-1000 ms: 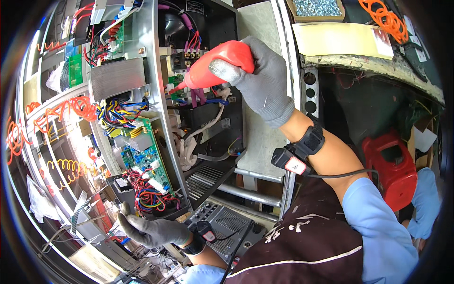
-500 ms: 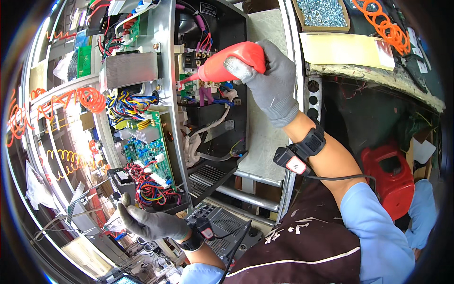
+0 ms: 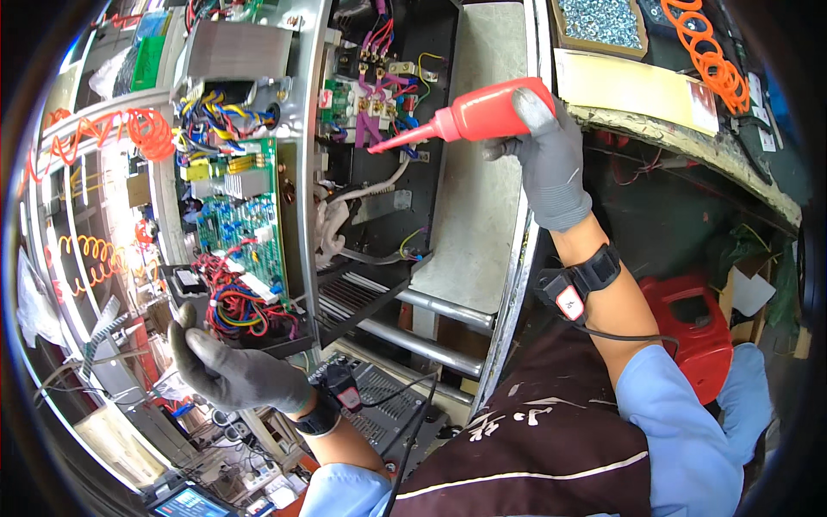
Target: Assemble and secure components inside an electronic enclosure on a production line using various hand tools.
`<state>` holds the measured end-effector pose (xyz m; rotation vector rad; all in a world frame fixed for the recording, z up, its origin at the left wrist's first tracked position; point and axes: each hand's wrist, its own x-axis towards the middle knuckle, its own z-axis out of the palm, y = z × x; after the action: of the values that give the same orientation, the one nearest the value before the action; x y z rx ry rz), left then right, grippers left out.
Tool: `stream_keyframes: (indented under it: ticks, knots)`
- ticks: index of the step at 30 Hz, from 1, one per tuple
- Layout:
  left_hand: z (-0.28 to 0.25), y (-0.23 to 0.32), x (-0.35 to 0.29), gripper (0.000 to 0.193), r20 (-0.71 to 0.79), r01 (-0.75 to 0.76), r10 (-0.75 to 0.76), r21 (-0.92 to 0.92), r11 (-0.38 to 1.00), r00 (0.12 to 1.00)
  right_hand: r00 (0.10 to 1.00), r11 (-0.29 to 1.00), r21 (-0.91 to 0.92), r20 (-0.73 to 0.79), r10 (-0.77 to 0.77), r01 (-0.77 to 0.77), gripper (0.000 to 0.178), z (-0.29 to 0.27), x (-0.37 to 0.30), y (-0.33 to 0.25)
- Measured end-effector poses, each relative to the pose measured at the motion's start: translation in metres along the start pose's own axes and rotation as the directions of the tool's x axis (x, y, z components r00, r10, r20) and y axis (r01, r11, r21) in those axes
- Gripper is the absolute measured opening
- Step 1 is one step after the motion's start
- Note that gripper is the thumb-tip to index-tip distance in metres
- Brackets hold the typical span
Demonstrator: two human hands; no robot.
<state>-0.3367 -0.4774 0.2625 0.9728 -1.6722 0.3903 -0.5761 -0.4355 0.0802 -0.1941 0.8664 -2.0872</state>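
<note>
My gloved right hand [image 3: 547,146] grips a red squeeze bottle [image 3: 495,110] with a long tapered nozzle. The nozzle points left into an open metal cabinet [image 3: 431,194]; its tip stands in front of purple-sleeved wires and a terminal block [image 3: 376,108], and I cannot tell whether it touches anything. My gloved left hand [image 3: 233,370] is held palm up with fingers apart, holding nothing. It is just below a green circuit board [image 3: 241,220] and a bundle of red, blue and yellow wires [image 3: 241,302] on the cabinet's left side.
A cardboard box of small metal fasteners [image 3: 600,24] and an orange coiled hose [image 3: 706,60] lie at the upper right. Metal rollers [image 3: 413,345] run beneath the cabinet. A red plastic stool [image 3: 689,332] stands at right, a screen [image 3: 191,501] at lower left.
The bottle has come back to the right, out of the cabinet, its nozzle tip now lower and in plain sight. My left hand has shifted slightly left. The view has moved too.
</note>
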Motion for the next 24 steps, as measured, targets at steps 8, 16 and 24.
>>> stream_keyframes:
  ticks: [8,16,24]
  knots:
    - [0.0,-0.007,0.0,0.024,-0.025,0.04,-0.04,0.013,0.999,0.999,0.998,0.976,-0.213,-0.033,0.047,-0.053,0.039,-0.015,-0.04,0.047]
    - [0.001,-0.018,0.002,0.021,-0.058,0.008,-0.015,-0.13,0.991,0.998,0.931,0.755,-0.546,0.18,-0.318,0.363,0.037,0.016,-0.076,0.078]
    - [0.003,-0.018,-0.001,0.02,-0.096,0.009,-0.023,-0.138,0.99,0.995,0.739,0.504,-0.551,0.386,-0.553,0.665,0.042,0.027,-0.069,0.105]
